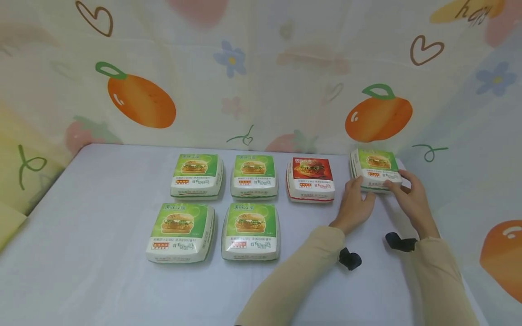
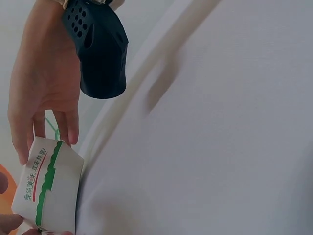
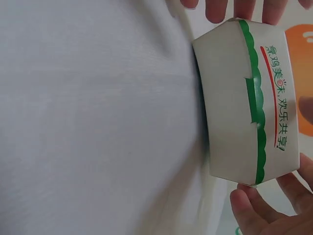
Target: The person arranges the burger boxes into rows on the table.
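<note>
At the far right, both hands hold a green-and-white burger box (image 1: 378,168) between them. The left hand (image 1: 355,206) grips its left side, while the right hand (image 1: 413,203) holds its right side with the thumb near the front corner. Fingers of the right hand (image 2: 46,83) reach down to the box's end (image 2: 58,188) in the left wrist view. Seen in the right wrist view, the box's front (image 3: 232,105) lies between fingertips of the left hand (image 3: 230,9) above and the right hand (image 3: 279,208) below. The box's underside is hidden.
Left of the hands sits a red burger box (image 1: 311,179). Several green boxes stand further left, including one in the back row (image 1: 253,176) and one in front (image 1: 251,231). A patterned curtain (image 1: 261,81) hangs behind the white tabletop (image 1: 102,226).
</note>
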Available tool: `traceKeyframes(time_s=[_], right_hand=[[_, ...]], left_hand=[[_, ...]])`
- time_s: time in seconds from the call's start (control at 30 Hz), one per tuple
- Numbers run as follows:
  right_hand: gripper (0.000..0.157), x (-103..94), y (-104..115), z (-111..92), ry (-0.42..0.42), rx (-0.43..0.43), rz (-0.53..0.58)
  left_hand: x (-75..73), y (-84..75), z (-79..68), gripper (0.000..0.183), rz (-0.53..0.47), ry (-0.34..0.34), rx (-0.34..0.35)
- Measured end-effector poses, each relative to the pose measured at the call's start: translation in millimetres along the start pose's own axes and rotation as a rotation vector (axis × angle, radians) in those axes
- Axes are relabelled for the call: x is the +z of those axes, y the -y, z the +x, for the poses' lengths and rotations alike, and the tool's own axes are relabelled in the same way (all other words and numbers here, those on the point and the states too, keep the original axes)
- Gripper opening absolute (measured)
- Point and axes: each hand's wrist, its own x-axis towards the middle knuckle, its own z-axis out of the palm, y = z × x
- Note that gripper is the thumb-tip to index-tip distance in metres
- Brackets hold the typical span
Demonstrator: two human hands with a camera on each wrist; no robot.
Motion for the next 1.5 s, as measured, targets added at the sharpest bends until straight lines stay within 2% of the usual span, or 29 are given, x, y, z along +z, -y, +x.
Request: traceKeyframes(time_s=[0.17, 0.37, 0.7, 0.87, 1.03, 1.2, 1.33, 1.5], right_hand=[[0.078, -3.1, -3, -11, -0.018, 0.026, -0.017], [0.08, -6.7, 0, -20, -0.04, 0.053, -0.014], [0.082, -8.9, 2, -23, -0.036, 0.02, 0.048], [0.077, -12.1, -7, -26, -0.043, 0.012, -0.021], [0.067, -19.0, -15, -36, -0.087, -0.017, -0.081], [0.064, -23.9, -17, -50, -0.083, -0.029, -0.1], [0.067, -29.8, -2, -68, -0.072, -0.024, -0.128], [0.07, -36.9, 54, -108, -0.026, -0.012, -0.111]], left_hand=[[0.8, 1.0, -6.6, 0.047, -0.014, -0.044, -0.01], [0.7, 4.5, -8.1, 0.05, -0.022, -0.083, -0.022], [-2.9, 7.4, -9.1, 0.051, 0.059, -0.037, 0.004], [-1.9, 10.1, -12.9, 0.052, 0.04, -0.037, 0.014], [-1.9, 10.4, -23.6, 0.051, 0.018, -0.019, 0.031], [-3.6, 10.4, -36.0, 0.05, 0.021, -0.001, 0.04], [-3.8, 10.0, -45.5, 0.05, 0.019, 0.009, 0.025], [-6.9, 9.4, -56.5, 0.049, 0.018, 0.02, 0.013]])
